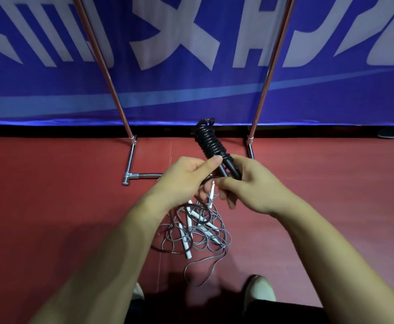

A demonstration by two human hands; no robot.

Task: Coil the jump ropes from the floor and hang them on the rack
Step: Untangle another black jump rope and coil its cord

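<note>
Both hands gripped the black jump rope in front of the chrome rack: the left hand pinched the lowest turns of cord with thumb and fingers, and the right hand clasped the paired handles below them. The cord was wound in tight turns around the handles, so the bundle probably handled as light and fairly stiff, best held at the handles. The grey jump ropes lay tangled on the red floor, limp and likely to snag; lifting by a white handle looked safest.
</note>
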